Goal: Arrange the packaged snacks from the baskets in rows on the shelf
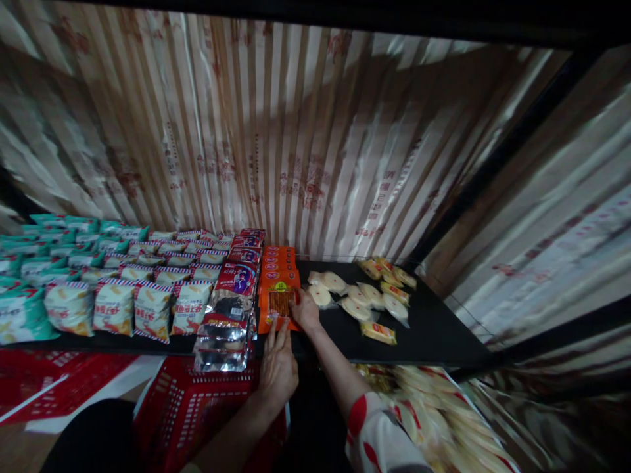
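An orange snack packet (280, 292) with a see-through window lies on top of a row of like packets on the black shelf. My left hand (279, 368) is at its near edge, fingers stretched out and touching the lower border. My right hand (306, 311) holds the packet's right side, its fingers bent over the edge and partly hidden. Left of the row, purple-and-silver snack packets (236, 279) lie overlapped in a column, the nearest ones hanging past the shelf's front edge.
Round pale wrapped crackers (355, 302) and small yellow packets (378, 332) lie loosely on the shelf (428, 328) to the right. Rows of white snack bags (154, 309) and green bags (24, 312) stand left. A red basket (170, 401) sits below. Pleated sheeting (305, 131) backs the shelf.
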A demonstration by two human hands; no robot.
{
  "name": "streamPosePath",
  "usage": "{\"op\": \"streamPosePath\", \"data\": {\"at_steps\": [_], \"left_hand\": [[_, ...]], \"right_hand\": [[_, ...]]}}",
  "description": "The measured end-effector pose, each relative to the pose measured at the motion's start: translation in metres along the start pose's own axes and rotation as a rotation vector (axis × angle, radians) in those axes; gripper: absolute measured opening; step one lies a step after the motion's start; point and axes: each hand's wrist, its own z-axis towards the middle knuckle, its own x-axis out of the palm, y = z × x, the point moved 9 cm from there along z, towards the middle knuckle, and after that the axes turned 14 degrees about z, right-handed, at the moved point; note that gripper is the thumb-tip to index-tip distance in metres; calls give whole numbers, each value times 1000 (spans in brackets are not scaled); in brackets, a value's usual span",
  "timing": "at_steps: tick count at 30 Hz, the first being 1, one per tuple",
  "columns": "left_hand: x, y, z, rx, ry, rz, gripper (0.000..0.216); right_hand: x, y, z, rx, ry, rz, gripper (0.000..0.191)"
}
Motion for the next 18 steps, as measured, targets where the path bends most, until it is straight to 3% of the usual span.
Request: {"op": "streamPosePath", "data": {"at_steps": [6,18], "left_hand": [[8,2,2,-5,30,5,66],[11,5,8,-29,36,22,61]], "right_hand": [[0,4,-6,-16,-5,-122,44],[6,9,-6,-55,6,-157,46]]}}
